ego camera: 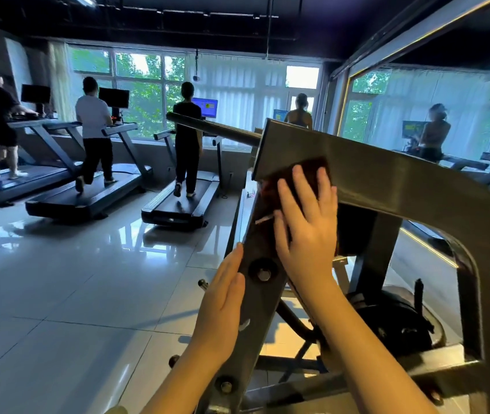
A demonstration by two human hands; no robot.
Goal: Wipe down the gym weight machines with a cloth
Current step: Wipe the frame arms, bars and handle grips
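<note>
Two hands are on the weight machine frame (387, 174). The right hand (306, 222), fingers (299, 183) spread flat, presses a dark cloth (309, 163) onto the slanted steel bar (255, 309). The left hand (223, 300), fingers straight and together, rests on the bar's edge. The cloth looks soft and light, so it is probably best driven under a flat palm.

We find the dark reddish-brown cloth (309, 166) spread flat against the weight machine (393, 177), at the corner where its broad grey steel top beam meets its sloping, bolted upright. The machine's beam curves downward at its right end, and a round bar juts from its far end.
</note>
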